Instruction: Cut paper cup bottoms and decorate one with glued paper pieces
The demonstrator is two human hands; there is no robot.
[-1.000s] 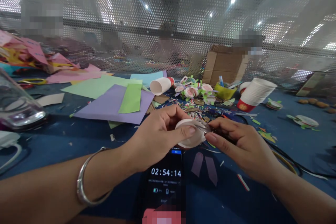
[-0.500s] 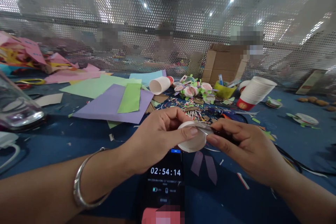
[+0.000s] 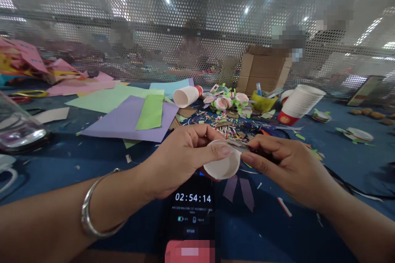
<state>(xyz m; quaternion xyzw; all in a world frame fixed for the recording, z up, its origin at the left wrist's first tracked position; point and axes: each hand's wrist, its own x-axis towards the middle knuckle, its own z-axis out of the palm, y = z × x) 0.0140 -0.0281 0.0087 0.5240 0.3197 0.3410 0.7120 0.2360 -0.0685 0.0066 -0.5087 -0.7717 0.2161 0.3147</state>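
Observation:
My left hand (image 3: 182, 158) pinches a small white paper cup piece (image 3: 222, 165) between thumb and fingers, holding it above the blue table. A silver bangle (image 3: 92, 209) sits on that wrist. My right hand (image 3: 285, 168) is closed around a pair of scissors (image 3: 243, 147) whose metal blades reach the rim of the cup piece. Most of the scissors is hidden inside the fingers. Both hands hover over a phone (image 3: 191, 209) showing a timer.
Purple (image 3: 123, 121) and green paper sheets (image 3: 151, 111) lie to the left. A tipped white cup (image 3: 184, 96), paper flowers (image 3: 225, 104), a cup stack (image 3: 298, 107) and a cardboard box (image 3: 265, 72) stand behind. A glass jar (image 3: 15, 125) is far left. A perforated screen (image 3: 197, 28) closes the back.
The cup piece has turned slightly in my left hand, and both hands sit a little lower and closer. The view has tilted down a little.

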